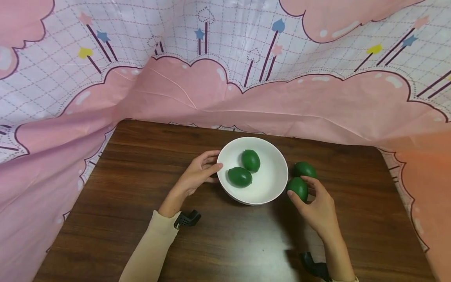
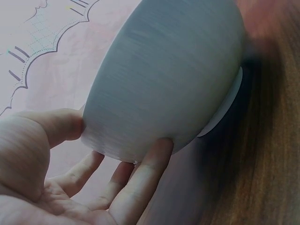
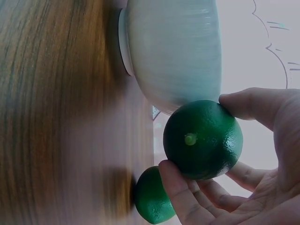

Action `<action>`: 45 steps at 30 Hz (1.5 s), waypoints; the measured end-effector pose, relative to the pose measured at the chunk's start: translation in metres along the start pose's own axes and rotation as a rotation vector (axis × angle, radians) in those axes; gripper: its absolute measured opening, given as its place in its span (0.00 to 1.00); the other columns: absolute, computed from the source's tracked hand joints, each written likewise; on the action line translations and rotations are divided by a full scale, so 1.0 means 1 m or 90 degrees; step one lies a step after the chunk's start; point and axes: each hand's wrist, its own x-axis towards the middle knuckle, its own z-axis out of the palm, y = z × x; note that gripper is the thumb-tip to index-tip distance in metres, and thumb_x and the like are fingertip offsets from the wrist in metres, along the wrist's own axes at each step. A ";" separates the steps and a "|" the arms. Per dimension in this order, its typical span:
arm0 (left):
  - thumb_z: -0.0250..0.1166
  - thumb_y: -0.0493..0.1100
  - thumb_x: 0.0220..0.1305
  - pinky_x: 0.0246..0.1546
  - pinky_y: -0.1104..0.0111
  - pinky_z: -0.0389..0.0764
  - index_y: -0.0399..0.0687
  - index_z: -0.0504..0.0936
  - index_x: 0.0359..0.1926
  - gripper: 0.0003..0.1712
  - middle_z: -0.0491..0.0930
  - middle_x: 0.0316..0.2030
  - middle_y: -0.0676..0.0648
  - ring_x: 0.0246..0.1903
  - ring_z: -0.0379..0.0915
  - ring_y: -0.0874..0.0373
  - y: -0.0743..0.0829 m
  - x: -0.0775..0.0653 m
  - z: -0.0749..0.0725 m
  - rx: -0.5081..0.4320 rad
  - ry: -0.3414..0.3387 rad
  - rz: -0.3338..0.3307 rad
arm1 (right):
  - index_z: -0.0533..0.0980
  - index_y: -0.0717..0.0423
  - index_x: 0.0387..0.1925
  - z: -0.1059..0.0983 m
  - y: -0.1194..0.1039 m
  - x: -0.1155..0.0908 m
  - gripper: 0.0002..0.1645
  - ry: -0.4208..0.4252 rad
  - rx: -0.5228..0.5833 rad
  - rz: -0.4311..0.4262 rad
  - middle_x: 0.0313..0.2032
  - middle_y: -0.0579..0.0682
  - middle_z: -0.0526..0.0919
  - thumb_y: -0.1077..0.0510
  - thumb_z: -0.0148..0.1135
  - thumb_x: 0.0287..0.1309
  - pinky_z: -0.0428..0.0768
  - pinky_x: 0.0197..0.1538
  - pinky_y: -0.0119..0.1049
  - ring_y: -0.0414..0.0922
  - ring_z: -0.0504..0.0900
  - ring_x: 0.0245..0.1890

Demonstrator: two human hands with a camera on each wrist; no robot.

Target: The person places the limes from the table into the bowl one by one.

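Observation:
A white bowl stands on the dark table, with two green limes inside it. My left hand holds the bowl's left side, the thumb at its rim and the fingers against the outer wall, as the left wrist view shows. Just right of the bowl, my right hand grips a third lime between thumb and fingers, above the table. Behind it another lime lies on the wood, partly covered by the fingers in the right wrist view.
The brown wooden table reaches back to a pink and white patterned cloth, which hangs behind it and along the sides. Each wrist carries a black camera mount.

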 end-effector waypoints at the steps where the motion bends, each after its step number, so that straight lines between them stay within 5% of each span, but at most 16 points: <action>1: 0.64 0.40 0.77 0.49 0.50 0.91 0.45 0.68 0.76 0.32 0.72 0.69 0.32 0.62 0.78 0.40 0.000 0.000 0.000 0.001 -0.001 0.002 | 0.73 0.58 0.68 0.000 0.000 0.000 0.37 0.000 0.000 0.001 0.62 0.65 0.81 0.49 0.76 0.63 0.86 0.47 0.42 0.65 0.83 0.60; 7: 0.64 0.40 0.77 0.49 0.51 0.91 0.45 0.68 0.76 0.31 0.72 0.69 0.32 0.62 0.78 0.41 0.001 0.001 0.001 0.001 -0.004 -0.002 | 0.74 0.57 0.68 0.000 -0.002 0.001 0.37 0.004 0.002 0.005 0.62 0.64 0.82 0.48 0.76 0.62 0.82 0.46 0.31 0.63 0.83 0.60; 16: 0.65 0.41 0.76 0.48 0.52 0.91 0.46 0.69 0.75 0.31 0.73 0.68 0.32 0.62 0.78 0.40 0.000 0.001 0.002 -0.002 -0.001 -0.003 | 0.74 0.56 0.67 0.000 -0.002 0.002 0.36 0.013 0.008 -0.002 0.61 0.63 0.83 0.49 0.76 0.62 0.84 0.47 0.34 0.62 0.83 0.60; 23: 0.65 0.40 0.76 0.49 0.49 0.91 0.45 0.68 0.76 0.31 0.73 0.68 0.32 0.61 0.79 0.42 0.001 0.002 0.002 0.002 0.000 0.002 | 0.74 0.55 0.68 -0.003 -0.003 0.004 0.37 0.010 0.018 0.002 0.62 0.63 0.82 0.48 0.76 0.62 0.77 0.43 0.20 0.63 0.82 0.61; 45: 0.65 0.40 0.76 0.47 0.53 0.92 0.46 0.68 0.75 0.31 0.73 0.68 0.32 0.62 0.78 0.40 0.002 0.000 0.001 0.007 0.008 0.000 | 0.74 0.52 0.69 -0.009 -0.009 0.009 0.36 0.008 0.054 0.004 0.63 0.60 0.81 0.50 0.76 0.63 0.76 0.42 0.14 0.57 0.81 0.61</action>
